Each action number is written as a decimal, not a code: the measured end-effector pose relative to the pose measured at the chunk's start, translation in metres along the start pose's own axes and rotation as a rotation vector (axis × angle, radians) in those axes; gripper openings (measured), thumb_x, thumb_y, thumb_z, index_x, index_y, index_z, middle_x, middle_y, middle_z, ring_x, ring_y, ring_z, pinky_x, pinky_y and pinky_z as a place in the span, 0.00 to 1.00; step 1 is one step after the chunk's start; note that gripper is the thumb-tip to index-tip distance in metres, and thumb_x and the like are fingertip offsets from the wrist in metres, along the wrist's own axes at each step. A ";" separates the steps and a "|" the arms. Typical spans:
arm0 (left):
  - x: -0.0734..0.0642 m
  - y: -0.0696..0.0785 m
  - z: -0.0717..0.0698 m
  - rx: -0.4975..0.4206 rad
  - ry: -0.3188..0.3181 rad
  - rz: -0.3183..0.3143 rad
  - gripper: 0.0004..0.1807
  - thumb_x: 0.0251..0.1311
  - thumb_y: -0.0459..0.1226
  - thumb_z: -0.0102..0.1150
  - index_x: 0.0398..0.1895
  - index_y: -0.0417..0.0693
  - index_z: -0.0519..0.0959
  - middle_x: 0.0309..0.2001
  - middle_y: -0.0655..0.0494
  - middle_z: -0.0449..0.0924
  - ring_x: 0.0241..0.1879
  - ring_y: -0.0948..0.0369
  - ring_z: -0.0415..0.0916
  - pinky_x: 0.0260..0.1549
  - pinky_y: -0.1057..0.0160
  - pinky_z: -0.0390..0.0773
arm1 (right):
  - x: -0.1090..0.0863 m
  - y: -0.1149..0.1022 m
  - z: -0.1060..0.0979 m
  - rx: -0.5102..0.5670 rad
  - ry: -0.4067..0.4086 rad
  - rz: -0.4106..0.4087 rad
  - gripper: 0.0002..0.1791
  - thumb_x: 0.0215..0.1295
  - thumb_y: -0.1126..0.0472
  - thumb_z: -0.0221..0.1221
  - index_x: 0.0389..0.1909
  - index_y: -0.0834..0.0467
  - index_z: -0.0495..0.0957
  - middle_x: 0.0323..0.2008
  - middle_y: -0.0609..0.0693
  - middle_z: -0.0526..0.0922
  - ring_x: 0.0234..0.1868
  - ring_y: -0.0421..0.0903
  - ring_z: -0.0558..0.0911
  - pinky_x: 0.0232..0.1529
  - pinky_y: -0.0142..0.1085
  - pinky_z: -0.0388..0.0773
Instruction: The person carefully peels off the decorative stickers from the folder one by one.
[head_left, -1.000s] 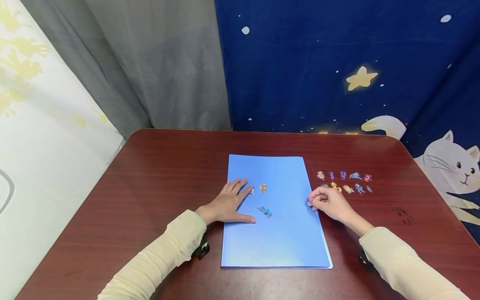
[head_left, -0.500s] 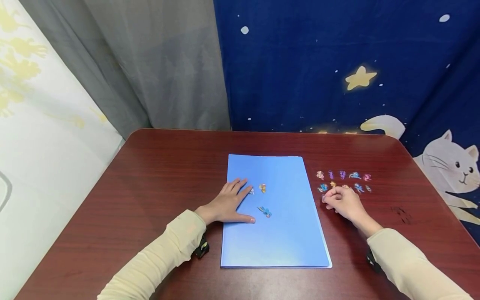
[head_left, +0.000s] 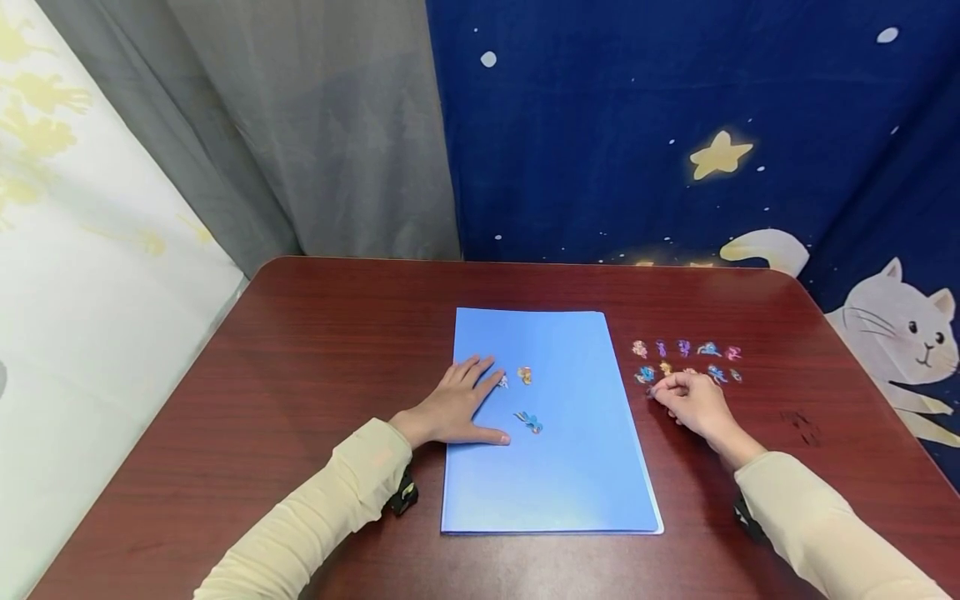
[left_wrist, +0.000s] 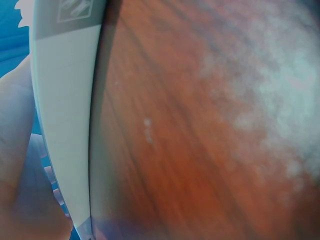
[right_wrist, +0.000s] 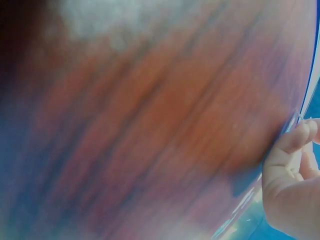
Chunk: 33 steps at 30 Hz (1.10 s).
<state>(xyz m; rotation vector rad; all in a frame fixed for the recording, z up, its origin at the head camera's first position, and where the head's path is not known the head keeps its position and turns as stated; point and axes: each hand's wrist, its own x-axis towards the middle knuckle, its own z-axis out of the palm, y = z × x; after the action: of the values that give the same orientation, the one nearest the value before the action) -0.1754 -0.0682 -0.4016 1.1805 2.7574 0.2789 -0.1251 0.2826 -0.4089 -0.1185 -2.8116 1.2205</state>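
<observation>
My left hand (head_left: 453, 410) lies flat with spread fingers on the left side of a blue folder (head_left: 570, 483). Close to its fingertips are a small pale sticker (head_left: 503, 382), a yellow sticker (head_left: 525, 376) and a blue sticker (head_left: 529, 422). To the right of the folder, my right hand (head_left: 697, 406) pinches a small purplish sticker (head_left: 651, 393) between thumb and fingertips, low over the table by a blue sticker (head_left: 644, 375). That hand covers part of the lower sticker row. The right wrist view shows the right hand's bent fingers (right_wrist: 295, 140) at its edge.
Two rows of small colourful stickers (head_left: 708, 349) lie on the dark red wooden table (head_left: 337, 333), right of the folder. A dark mark (head_left: 802, 427) shows on the tabletop farther right. Curtains (head_left: 600, 125) hang behind the table's far edge.
My right hand has moved right, off the folder's edge to the table beside the sticker rows, with the small sticker in its fingertips. The left hand has stayed put.
</observation>
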 end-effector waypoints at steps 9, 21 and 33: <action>0.000 0.000 -0.001 0.000 -0.001 0.001 0.52 0.45 0.66 0.51 0.68 0.46 0.49 0.68 0.47 0.41 0.67 0.50 0.36 0.61 0.48 0.41 | 0.005 0.007 -0.002 0.042 -0.045 0.059 0.10 0.56 0.63 0.56 0.29 0.69 0.76 0.18 0.48 0.79 0.15 0.38 0.74 0.16 0.33 0.72; 0.000 0.001 -0.003 -0.002 0.002 -0.003 0.52 0.45 0.65 0.51 0.68 0.45 0.50 0.68 0.46 0.42 0.66 0.50 0.36 0.60 0.48 0.42 | 0.007 0.003 0.003 -0.091 0.002 -0.017 0.09 0.51 0.64 0.59 0.28 0.67 0.71 0.17 0.52 0.79 0.14 0.40 0.75 0.18 0.33 0.70; 0.001 0.000 0.000 0.009 -0.007 -0.006 0.52 0.45 0.66 0.51 0.68 0.46 0.49 0.68 0.47 0.41 0.67 0.50 0.35 0.60 0.48 0.41 | 0.008 0.005 0.001 -0.101 -0.075 -0.019 0.06 0.53 0.65 0.56 0.24 0.65 0.73 0.10 0.46 0.72 0.11 0.41 0.72 0.13 0.34 0.70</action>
<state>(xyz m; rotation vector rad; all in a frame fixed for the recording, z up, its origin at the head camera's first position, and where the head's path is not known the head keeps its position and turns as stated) -0.1759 -0.0672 -0.4015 1.1727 2.7589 0.2621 -0.1330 0.2859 -0.4131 -0.0517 -2.9323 1.1016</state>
